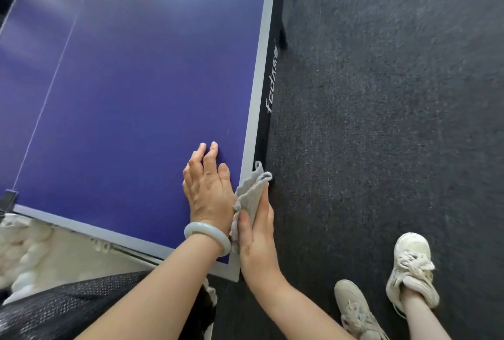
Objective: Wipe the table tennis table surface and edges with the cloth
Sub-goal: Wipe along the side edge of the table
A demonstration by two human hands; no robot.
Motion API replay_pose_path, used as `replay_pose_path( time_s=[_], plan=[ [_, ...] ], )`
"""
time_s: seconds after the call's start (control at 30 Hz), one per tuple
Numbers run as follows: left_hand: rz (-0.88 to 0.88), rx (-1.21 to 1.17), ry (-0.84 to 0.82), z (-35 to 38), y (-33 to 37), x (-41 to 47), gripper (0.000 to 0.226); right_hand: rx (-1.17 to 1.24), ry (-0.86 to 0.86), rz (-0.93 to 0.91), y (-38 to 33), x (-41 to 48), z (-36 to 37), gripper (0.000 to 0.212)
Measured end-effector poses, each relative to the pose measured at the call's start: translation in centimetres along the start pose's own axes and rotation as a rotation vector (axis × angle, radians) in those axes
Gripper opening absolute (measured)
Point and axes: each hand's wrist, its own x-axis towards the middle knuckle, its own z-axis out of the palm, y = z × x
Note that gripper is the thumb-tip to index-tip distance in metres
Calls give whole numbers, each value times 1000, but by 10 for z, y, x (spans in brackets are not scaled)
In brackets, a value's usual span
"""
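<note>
The blue table tennis table fills the left of the view, with a pale border stripe and a black side rail along its right edge. My left hand lies flat on the blue top near the front right corner, fingers straight, a pale bangle on the wrist. My right hand presses a grey cloth against the table's right side edge, thumb on top and palm against the rail. The cloth folds over the border stripe.
Dark carpet covers the floor to the right of the table. My two feet in pale sneakers stand at the lower right. A black table leg shows under the far edge. Pale objects lie at the lower left.
</note>
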Motion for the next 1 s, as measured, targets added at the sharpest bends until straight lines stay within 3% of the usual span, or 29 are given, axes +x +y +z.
replay_pose_path(
  time_s=[0.2, 0.37, 0.53, 0.63, 0.73, 0.87, 1.0],
  plan=[
    [113, -19, 115, -20, 6, 46, 33, -105, 55, 85, -31, 64, -7, 73],
    [170, 122, -67, -14, 31, 116, 52, -75, 101, 172, -59, 118, -13, 79],
    [242, 270, -154, 6, 34, 133, 55, -185, 168, 130, -62, 95, -4, 98],
    [246, 218, -115, 12, 29, 132, 55, -207, 167, 114, -66, 105, -5, 89],
    [252, 172, -93, 13, 27, 131, 55, -128, 242, 158, -93, 180, -13, 71],
    [266, 137, -98, 12, 27, 130, 56, -122, 283, 184, -134, 269, -28, 70],
    [260, 108, -97, 11, 28, 130, 56, -125, 297, 56, -99, 211, -20, 61]
  ],
)
